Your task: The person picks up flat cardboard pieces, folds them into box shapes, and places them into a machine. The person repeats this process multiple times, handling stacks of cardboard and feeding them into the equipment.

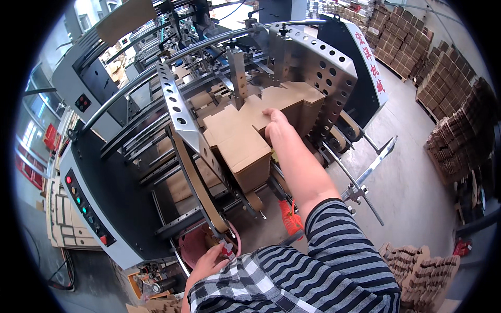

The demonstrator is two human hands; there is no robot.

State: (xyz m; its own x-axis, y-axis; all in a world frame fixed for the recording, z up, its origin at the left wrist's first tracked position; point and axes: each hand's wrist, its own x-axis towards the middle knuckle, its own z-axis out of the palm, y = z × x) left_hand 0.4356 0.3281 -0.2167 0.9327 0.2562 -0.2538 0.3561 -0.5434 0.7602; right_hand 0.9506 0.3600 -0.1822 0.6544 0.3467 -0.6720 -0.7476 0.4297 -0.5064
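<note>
A tall stack of brown cardboard blanks (242,143) with notched edges stands in the machine's outlet between two perforated metal side plates. My right hand (276,124) reaches over the stack and rests at its notched right part. One finger or the thumb stretches across the top, while the other fingers are partly hidden against the cardboard. Low at the front, my left hand (207,265) has its fingers extended, beside a small red and white thing (227,250) at the end of a tan conveyor belt (195,182). What that small thing is, I cannot make out.
A pink bucket (194,245) stands below the belt. The left perforated plate (180,112) and the right one (334,73) flank the stack. A control panel (86,211) with lit buttons is at left. Bundled cardboard (449,81) is piled at right; a metal rod (373,208) juts out.
</note>
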